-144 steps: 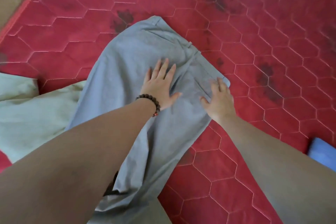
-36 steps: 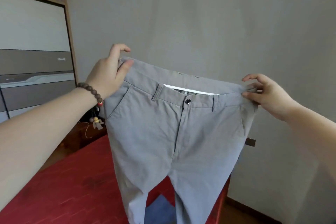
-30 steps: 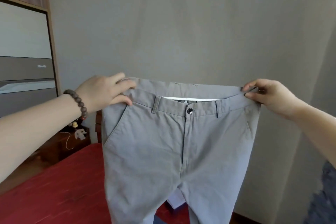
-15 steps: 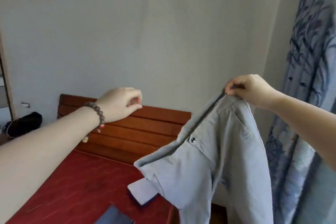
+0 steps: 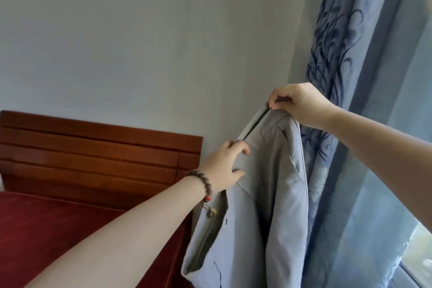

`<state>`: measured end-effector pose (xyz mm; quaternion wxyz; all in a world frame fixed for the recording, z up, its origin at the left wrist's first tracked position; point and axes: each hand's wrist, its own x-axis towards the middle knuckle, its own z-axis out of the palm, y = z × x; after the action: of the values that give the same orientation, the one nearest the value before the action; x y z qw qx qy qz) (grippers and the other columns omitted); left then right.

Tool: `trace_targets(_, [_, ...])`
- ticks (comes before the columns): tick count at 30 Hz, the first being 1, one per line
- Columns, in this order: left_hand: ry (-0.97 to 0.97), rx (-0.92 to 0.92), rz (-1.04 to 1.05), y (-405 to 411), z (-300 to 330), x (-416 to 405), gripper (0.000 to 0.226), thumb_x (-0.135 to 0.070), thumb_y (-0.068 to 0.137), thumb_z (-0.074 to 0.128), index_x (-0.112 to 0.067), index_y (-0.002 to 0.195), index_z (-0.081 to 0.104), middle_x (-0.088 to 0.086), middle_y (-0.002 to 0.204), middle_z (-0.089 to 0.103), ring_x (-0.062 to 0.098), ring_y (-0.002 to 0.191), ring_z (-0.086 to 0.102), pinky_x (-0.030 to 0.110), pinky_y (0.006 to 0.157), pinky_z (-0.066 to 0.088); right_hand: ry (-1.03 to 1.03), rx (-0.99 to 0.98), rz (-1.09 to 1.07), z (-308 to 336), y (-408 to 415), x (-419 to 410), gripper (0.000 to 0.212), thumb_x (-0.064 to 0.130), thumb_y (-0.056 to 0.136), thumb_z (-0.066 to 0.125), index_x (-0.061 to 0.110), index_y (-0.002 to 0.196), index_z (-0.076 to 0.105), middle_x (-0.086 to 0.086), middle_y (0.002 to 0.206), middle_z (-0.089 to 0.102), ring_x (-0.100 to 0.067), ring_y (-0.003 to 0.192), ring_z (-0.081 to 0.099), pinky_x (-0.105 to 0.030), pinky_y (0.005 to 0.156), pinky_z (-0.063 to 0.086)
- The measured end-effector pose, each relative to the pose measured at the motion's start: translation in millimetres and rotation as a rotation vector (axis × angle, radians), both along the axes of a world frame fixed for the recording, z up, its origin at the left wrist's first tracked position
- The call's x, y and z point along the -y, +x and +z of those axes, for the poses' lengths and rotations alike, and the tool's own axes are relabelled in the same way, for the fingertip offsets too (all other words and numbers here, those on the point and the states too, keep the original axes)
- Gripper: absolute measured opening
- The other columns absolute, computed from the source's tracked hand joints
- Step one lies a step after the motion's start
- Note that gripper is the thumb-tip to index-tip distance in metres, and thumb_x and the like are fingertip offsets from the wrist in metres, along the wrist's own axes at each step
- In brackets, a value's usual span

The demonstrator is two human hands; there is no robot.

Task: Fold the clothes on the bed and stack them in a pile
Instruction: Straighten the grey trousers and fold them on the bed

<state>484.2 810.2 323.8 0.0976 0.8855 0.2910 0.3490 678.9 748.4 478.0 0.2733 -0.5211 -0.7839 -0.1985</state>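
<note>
grey trousers (image 5: 264, 206) | held up; right hand (image 5: 301, 103) pinches waistband; left hand (image 5: 224, 168) grips it

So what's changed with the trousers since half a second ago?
The left hand, which had let go, has taken hold of the grey trousers again at the waistband. The right hand still pinches the top corner, and the trousers still hang in the air.

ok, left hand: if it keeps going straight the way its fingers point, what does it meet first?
The left hand points right and slightly up, and its fingers already touch the grey trousers just below the waistband. So the trouser cloth comes first; past it hangs the blue curtain, though depth there is unclear.
</note>
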Motion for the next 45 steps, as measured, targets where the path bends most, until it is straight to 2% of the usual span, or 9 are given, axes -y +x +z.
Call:
trace_targets(5, [-0.169, -0.226, -0.168, -18, -15, -14, 0.073, 0.001, 0.08, 0.062, -0.035, 0.14, 0.041, -0.027, 0.057, 0.038, 0.007, 0.04, 0.032, 0.015, 0.047, 0.029, 0.056, -0.057, -0.047, 0, 30, 4, 0.011, -0.004, 0.083, 0.065, 0.006, 0.082, 0.069, 0.002, 0.081, 0.066, -0.014, 0.081, 0.06, 0.001, 0.076, 0.035])
trace_targets(9, [-0.152, -0.285, -0.197, -26, -28, -20, 0.091, 0.001, 0.08, 0.059, -0.054, 0.144, 0.026, -0.005, 0.128, 0.063, 0.003, 0.044, 0.042, 0.01, 0.048, 0.034, 0.056, -0.057, -0.094, -3, 46, -1, 0.009, -0.004, 0.086, 0.061, 0.004, 0.086, 0.065, -0.006, 0.089, 0.067, -0.02, 0.086, 0.059, -0.014, 0.077, 0.037])
trace_targets(16, [-0.157, -0.104, -0.07, -47, -60, -34, 0.092, -0.009, 0.079, 0.065, -0.063, 0.138, 0.019, -0.005, 0.144, 0.047, 0.014, 0.11, 0.055, 0.037, 0.101, 0.047, 0.11, -0.115, -0.166, -1, 69, -6, 0.009, -0.002, 0.089, 0.058, 0.006, 0.088, 0.063, -0.003, 0.087, 0.063, -0.017, 0.085, 0.055, -0.017, 0.076, 0.034])
trace_targets(19, [-0.168, -0.061, -0.043, -55, -69, -41, 0.076, -0.012, 0.081, 0.07, -0.055, 0.132, 0.033, -0.025, 0.127, 0.053, -0.006, 0.114, 0.052, 0.011, 0.091, 0.039, 0.117, -0.121, -0.175, 1, 73, -9, 0.007, -0.001, 0.089, 0.058, 0.005, 0.089, 0.063, -0.005, 0.088, 0.064, -0.019, 0.085, 0.055, -0.019, 0.077, 0.034])
trace_targets(24, [-0.162, -0.058, 0.01, -71, -70, -54, 0.013, -0.027, 0.081, 0.076, -0.027, 0.086, 0.064, -0.017, 0.076, 0.066, 0.002, 0.071, 0.061, 0.019, 0.066, 0.046, 0.1, -0.113, -0.195, -1, 80, -14, 0.007, -0.001, 0.089, 0.058, 0.004, 0.09, 0.063, -0.003, 0.089, 0.063, -0.017, 0.086, 0.055, -0.017, 0.078, 0.033])
trace_targets(28, [-0.158, -0.133, 0.073, -91, -55, -69, 0.025, -0.031, 0.078, 0.078, -0.022, 0.064, 0.06, -0.012, 0.047, 0.044, 0.005, 0.046, 0.04, 0.016, 0.047, 0.03, 0.011, -0.096, -0.218, -11, 88, -11, 0.004, 0.0, 0.087, 0.065, 0.002, 0.09, 0.068, 0.002, 0.082, 0.064, -0.012, 0.073, 0.055, -0.01, 0.075, 0.033])
trace_targets(36, [-0.082, -0.044, 0.208, -131, 10, -89, 0.02, -0.028, 0.076, 0.081, -0.011, 0.074, 0.072, -0.006, 0.066, 0.065, 0.002, 0.062, 0.053, 0.026, 0.063, 0.041, -0.302, -0.087, -0.263, -44, 107, -1, 0.018, 0.011, 0.082, 0.075, 0.027, 0.077, 0.069, 0.013, 0.079, 0.068, -0.002, 0.078, 0.062, -0.007, 0.067, 0.041])
trace_targets(41, [0.011, 0.196, 0.28, -133, 55, -91, 0.018, -0.031, 0.074, 0.083, -0.018, 0.071, 0.071, 0.002, 0.069, 0.069, 0.008, 0.062, 0.053, 0.017, 0.059, 0.04, 0.097, -0.266, -0.254, -45, 111, -9, 0.011, 0.008, 0.086, 0.067, 0.018, 0.081, 0.066, 0.012, 0.076, 0.063, -0.004, 0.07, 0.055, -0.021, 0.071, 0.037])
trace_targets(45, [0.036, -0.073, 0.293, -122, 58, -85, 0.027, -0.03, 0.076, 0.081, -0.012, 0.066, 0.064, -0.002, 0.056, 0.051, 0.017, 0.059, 0.045, 0.021, 0.054, 0.034, -0.051, -0.224, -0.379, -78, 110, -23, 0.01, 0.003, 0.094, 0.054, 0.008, 0.085, 0.057, -0.004, 0.078, 0.059, -0.025, 0.073, 0.052, -0.028, 0.062, 0.03])
